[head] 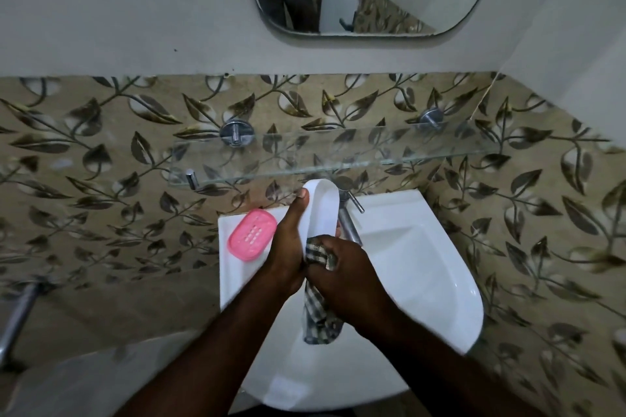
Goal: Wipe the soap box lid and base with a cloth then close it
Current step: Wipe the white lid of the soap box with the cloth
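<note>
Clasping white soap box half (324,210) in left hand (287,249), right hand (350,279) pinching checked cloth (318,316) against it

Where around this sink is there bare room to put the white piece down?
The glass shelf looks bare along its length. The back rim of the sink right of the tap is free, as is the basin right of the right hand. The left rim is crowded: the pink piece sits there, beside the left hand.
</note>
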### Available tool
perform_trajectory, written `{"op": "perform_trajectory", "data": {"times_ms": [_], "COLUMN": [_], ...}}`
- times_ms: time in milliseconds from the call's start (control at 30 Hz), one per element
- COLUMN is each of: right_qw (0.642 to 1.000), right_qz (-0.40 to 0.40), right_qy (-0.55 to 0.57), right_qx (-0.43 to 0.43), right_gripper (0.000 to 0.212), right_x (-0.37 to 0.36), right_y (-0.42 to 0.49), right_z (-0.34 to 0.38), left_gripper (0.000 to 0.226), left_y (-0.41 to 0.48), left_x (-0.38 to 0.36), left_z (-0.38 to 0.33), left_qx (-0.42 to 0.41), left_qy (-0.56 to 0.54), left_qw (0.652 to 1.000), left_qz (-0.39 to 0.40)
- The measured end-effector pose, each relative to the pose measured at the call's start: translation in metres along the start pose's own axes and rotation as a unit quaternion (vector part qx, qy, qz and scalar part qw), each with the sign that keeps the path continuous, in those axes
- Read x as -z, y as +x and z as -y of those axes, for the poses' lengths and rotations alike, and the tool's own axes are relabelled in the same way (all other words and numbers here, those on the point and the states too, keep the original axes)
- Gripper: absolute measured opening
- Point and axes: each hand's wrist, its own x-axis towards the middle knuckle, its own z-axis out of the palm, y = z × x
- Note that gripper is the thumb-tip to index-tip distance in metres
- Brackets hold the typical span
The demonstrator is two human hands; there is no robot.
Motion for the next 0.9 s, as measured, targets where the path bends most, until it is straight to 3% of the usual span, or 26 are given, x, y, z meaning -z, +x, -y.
{"op": "perform_trajectory", "data": {"times_ms": [100, 167, 267, 333, 433, 500, 600, 733, 800, 900], "right_qw": [0.98, 0.916, 0.845, 0.84, 0.951, 0.994, 0.973, 0.89, 0.879, 0.922], "right_qz": [0.008, 0.038, 0.103, 0.117, 0.022, -0.05, -0.054, -0.039, -0.033, -0.056], "right_qy": [-0.149, -0.319, -0.442, -0.459, -0.287, -0.101, 0.174, 0.405, 0.429, 0.348], "right_qx": [0.127, 0.241, 0.283, 0.265, 0.112, -0.015, -0.14, -0.207, -0.206, -0.157], "right_gripper": [0.04, 0.056, 0.054, 0.045, 0.036, 0.032, 0.027, 0.028, 0.028, 0.026], "right_x": [0.012, 0.029, 0.056, 0.065, 0.076, 0.085, 0.088, 0.09, 0.09, 0.089], "right_y": [-0.007, 0.001, 0.019, 0.026, 0.028, 0.03, 0.022, 0.008, 0.002, -0.004], "right_z": [-0.01, -0.023, -0.025, -0.013, 0.005, 0.013, 0.017, 0.012, 0.012, 0.015], "left_gripper": [0.051, 0.044, 0.046, 0.049, 0.053, 0.054, 0.051, 0.057, 0.062, 0.062], "left_y": [0.005, 0.007, 0.011, 0.012, 0.011, 0.011, 0.009, 0.008, 0.008, 0.011], "left_x": [0.006, 0.008, 0.009, 0.009, 0.01, 0.014, 0.019, 0.019, 0.02, 0.019], "left_z": [-0.002, -0.007, -0.01, -0.011, -0.008, -0.005, -0.005, -0.006, -0.005, -0.001], "left_qx": [0.019, 0.069, 0.106, 0.121, 0.124, 0.123, 0.122, 0.117, 0.129, 0.134], "left_qy": [-0.031, -0.066, -0.084, -0.093, -0.099, -0.119, -0.151, -0.149, -0.143, -0.129], "left_qw": [0.999, 0.994, 0.988, 0.984, 0.983, 0.979, 0.971, 0.971, 0.972, 0.976], "left_qz": [0.018, 0.051, 0.079, 0.093, 0.096, 0.109, 0.139, 0.145, 0.131, 0.117]}}
